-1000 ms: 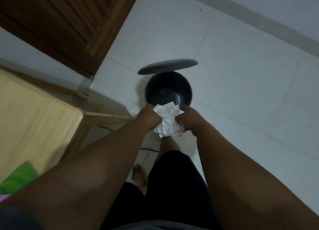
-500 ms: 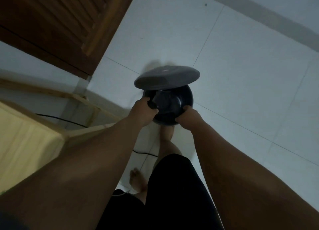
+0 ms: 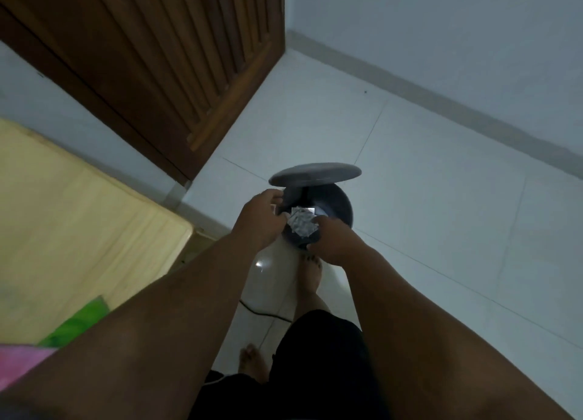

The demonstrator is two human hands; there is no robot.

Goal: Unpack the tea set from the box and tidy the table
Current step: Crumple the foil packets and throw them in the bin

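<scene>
A dark round pedal bin (image 3: 344, 206) stands on the white tiled floor with its lid (image 3: 315, 173) tipped up at the back. A crumpled wad of white paper (image 3: 302, 223) sits in the bin's mouth. My left hand (image 3: 260, 219) is at the wad's left edge with curled fingers touching it. My right hand (image 3: 335, 242) is over the bin's near rim, its thumb against the wad's right side. The tea set and the box are out of view.
A light wooden table (image 3: 85, 217) is at the left, with green (image 3: 79, 320) and pink items at its near corner. A brown slatted door (image 3: 151, 57) stands behind. My bare foot (image 3: 310, 270) is by the bin's base, and a black cable (image 3: 262, 313) crosses the floor.
The paper went from above the bin down into its mouth, with both hands following it. The view has pulled back and turned, so more door and wall show.
</scene>
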